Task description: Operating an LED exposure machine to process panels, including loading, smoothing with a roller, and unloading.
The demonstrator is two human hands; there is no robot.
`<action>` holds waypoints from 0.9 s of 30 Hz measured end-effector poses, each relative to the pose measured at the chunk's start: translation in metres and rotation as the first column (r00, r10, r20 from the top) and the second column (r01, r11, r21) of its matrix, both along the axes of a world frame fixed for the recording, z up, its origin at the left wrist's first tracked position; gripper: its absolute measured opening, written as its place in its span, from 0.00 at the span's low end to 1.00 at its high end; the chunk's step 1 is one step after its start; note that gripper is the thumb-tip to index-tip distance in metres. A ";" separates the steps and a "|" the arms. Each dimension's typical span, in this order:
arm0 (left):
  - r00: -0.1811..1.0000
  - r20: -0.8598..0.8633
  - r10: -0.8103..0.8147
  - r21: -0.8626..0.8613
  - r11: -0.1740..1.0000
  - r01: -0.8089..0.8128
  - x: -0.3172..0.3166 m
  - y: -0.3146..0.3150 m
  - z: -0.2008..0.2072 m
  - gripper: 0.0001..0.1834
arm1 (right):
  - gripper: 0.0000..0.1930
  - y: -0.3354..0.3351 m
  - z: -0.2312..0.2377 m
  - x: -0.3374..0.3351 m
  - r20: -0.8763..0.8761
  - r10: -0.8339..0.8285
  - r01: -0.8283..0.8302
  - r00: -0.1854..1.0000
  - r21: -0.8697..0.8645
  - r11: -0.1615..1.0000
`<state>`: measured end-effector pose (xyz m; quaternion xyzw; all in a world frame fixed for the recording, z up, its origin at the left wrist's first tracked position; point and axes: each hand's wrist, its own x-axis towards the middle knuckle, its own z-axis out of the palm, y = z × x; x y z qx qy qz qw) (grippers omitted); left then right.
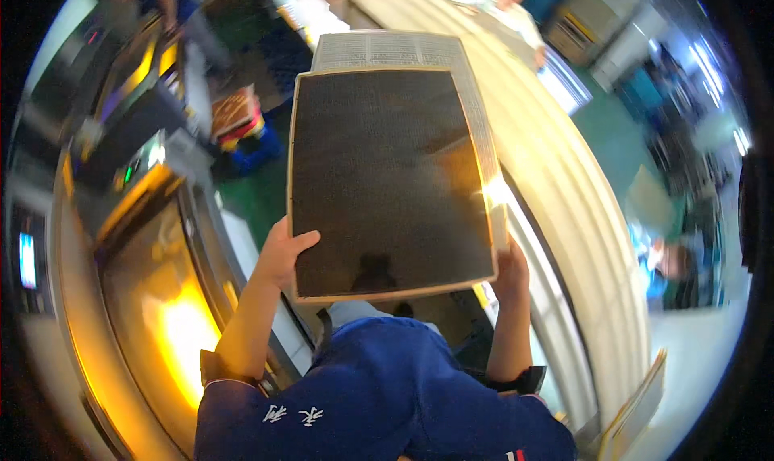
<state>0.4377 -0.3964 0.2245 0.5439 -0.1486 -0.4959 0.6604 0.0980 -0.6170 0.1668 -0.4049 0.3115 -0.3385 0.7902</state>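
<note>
Left grip [284, 255] closed on black panel [387, 187], lower left edge, thumb on its face. Right grip [513, 269] holding black panel at lower right. Printed sheet [387, 51] behind panel, ahead of both grips. Left of left grip: yellow-lit machine [173, 324]. Right of right grip: long cream strip [564, 154]. Farther, ahead-left: blue crate [256, 150], contents blurred, perhaps packets.
</note>
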 end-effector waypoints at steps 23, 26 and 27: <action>-0.361 0.273 0.892 0.443 -0.450 -0.776 -0.421 0.553 -0.134 0.31 | 0.14 0.404 -0.107 0.385 -0.753 0.650 -0.918 0.099 -0.321 -0.233; -0.256 0.467 0.846 0.536 -0.501 -0.679 -0.424 0.606 -0.144 0.39 | 0.17 0.446 -0.109 0.463 -0.833 0.535 -0.816 0.141 -0.403 -0.414; -0.331 0.346 0.878 0.520 -0.473 -0.711 -0.419 0.623 -0.148 0.47 | 0.24 0.454 -0.121 0.482 -0.889 0.421 -0.722 0.182 -0.412 -0.556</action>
